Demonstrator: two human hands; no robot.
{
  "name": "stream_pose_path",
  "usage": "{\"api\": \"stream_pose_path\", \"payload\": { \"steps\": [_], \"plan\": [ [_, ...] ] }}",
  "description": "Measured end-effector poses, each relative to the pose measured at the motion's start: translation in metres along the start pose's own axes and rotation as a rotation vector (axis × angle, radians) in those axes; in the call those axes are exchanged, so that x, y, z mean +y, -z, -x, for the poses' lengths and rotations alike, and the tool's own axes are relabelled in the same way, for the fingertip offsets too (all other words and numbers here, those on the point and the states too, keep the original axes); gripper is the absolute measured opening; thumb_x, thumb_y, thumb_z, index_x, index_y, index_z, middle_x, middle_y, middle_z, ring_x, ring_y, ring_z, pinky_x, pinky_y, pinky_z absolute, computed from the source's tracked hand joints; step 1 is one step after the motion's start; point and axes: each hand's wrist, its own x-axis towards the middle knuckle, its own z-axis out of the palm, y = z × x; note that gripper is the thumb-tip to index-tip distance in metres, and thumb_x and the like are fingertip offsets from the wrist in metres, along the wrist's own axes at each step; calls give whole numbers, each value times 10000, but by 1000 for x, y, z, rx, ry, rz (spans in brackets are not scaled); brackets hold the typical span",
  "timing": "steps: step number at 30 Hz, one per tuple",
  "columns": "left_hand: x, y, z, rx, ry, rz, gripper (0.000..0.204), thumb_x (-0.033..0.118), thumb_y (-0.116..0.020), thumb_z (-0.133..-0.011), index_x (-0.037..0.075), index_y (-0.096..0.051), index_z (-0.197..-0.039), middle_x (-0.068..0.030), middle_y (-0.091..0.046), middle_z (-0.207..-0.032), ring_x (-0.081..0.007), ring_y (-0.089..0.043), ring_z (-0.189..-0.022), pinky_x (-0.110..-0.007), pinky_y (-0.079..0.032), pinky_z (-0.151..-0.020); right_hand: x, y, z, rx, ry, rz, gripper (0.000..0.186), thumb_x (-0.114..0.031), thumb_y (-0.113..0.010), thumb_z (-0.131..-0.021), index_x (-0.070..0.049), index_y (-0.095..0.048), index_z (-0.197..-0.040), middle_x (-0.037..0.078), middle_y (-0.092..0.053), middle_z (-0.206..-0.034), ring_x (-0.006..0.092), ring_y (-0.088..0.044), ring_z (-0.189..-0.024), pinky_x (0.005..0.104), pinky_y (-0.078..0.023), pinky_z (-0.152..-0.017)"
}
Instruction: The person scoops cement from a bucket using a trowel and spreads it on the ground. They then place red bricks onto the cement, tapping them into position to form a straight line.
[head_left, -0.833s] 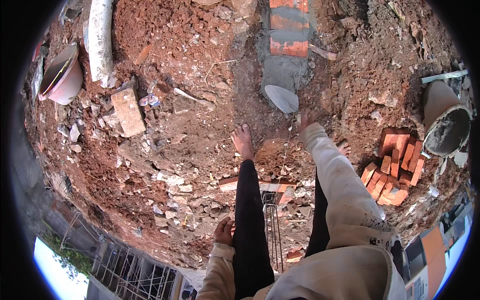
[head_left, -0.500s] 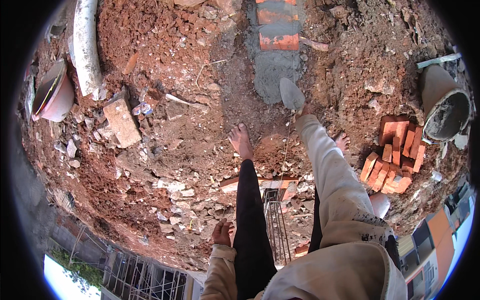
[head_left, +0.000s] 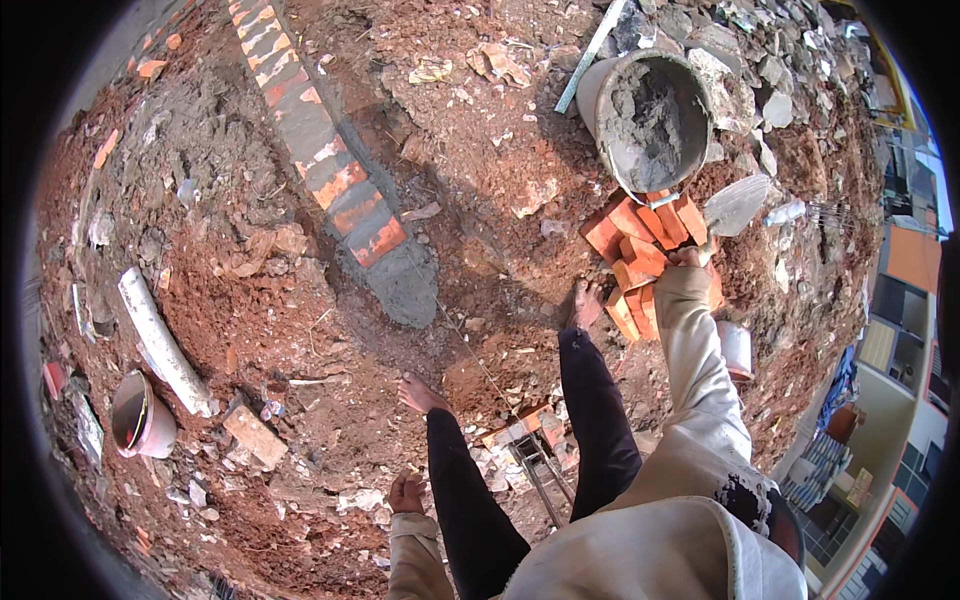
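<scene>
My right hand (head_left: 688,258) is closed round the handle of a pointed trowel (head_left: 738,205), reached out over a pile of red bricks (head_left: 632,240). Just beyond the bricks stands a bucket of grey mortar (head_left: 655,120), and the trowel blade is to the right of it, outside its rim. My left hand (head_left: 407,492) hangs low beside my left leg, holding nothing, its fingers loosely bent and apart. A row of bricks set in mortar (head_left: 340,185) runs from the far left toward the middle. It ends in a patch of wet mortar (head_left: 405,285).
A string line (head_left: 470,350) stretches from the mortar toward steel rebar (head_left: 540,465) between my feet. Rubble covers the ground. To the left lie a white pipe (head_left: 165,340), a pinkish bucket (head_left: 150,420) and a loose block (head_left: 255,435). A white container (head_left: 735,350) is by the bricks.
My view has swung to the right. My right hand has carried the trowel from the end of the mortar bed over to the brick pile beside the mortar bucket. My left hand still hangs low.
</scene>
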Motion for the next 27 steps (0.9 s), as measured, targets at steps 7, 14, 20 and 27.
{"api": "stream_pose_path", "payload": {
  "steps": [7, 14, 20, 27],
  "plan": [
    [-34, 10, 41, 128, 99, -68, 91, 105, -538, -839, 110, -560, -927, -91, -657, -787, -179, -611, -579, -291, -444, -449, -44, -92, -50, -141, -102, -914, 263, -219, -589, -774, -40, -608, -966, 35, -627, -826, 196, -591, -758, 420, -469, -764],
    [-99, 0, 40, -30, -155, -151, 166, 120, -551, -849, 87, -618, -997, -59, -651, -769, -160, -617, -615, -278, -467, -504, -189, -34, 75, -328, 51, -1016, 223, -224, -578, -773, -56, -611, -916, 12, -622, -795, 181, -581, -726, 440, -456, -763],
    [-13, 33, 82, 22, -289, 205, 216, 137, -630, -871, 36, -595, -1058, -69, -654, -802, -177, -617, -645, -291, -506, -591, -193, -20, 149, -469, -9, -706, 186, -207, -579, -760, -68, -599, -882, 23, -613, -824, 181, -562, -701, 417, -451, -711],
    [-80, 156, 63, 229, -150, 14, 304, 186, -591, -880, -12, -604, -1109, -86, -661, -904, -163, -641, -806, -300, -549, -693, -140, -57, 202, -574, -190, -105, 143, -187, -580, -745, -82, -584, -842, 36, -603, -857, 181, -540, -672, 391, -446, -650]
  ]
}}
